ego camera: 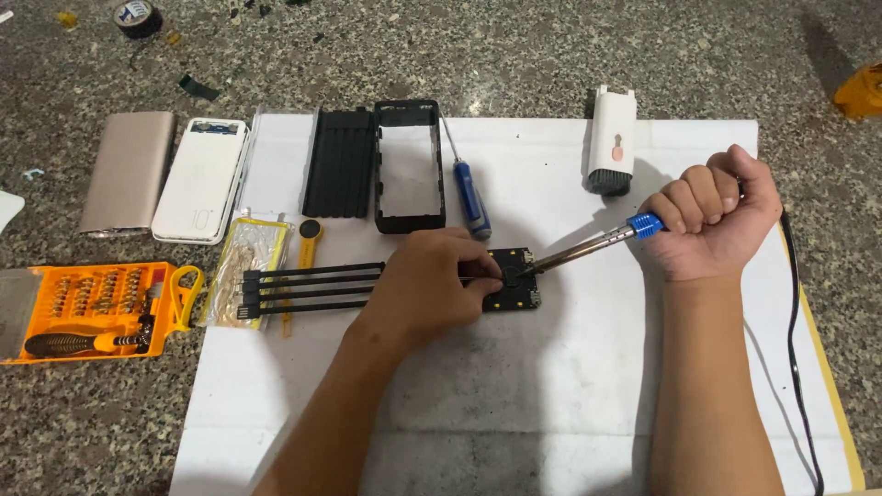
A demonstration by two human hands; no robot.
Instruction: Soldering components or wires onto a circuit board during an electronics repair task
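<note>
centre frame, the left hand (432,285) presses flat on the black circuit board (514,280), fingers pinched at its edge to steady it. the right hand (712,216), fisted around a soldering iron (588,246), angles its tip onto the board. spare shells (409,165) lie upper left, clear of the work.

Circuit board (516,280): your left hand (432,285) covered its left part, so you could not see what the fingers pinched there.
Iron tip: too small to tell whether it touched the board.
Soldering iron (588,246) handle: buried in your right hand (712,213); only the blue collar showed.
Black cable (792,303): ran off the bottom edge.
Tape roll (138,16): cut by the top edge.
Yellow object (862,90): cut by the right edge, kind unclear.
Bit set (92,308): bits too small to tell apart.
</note>
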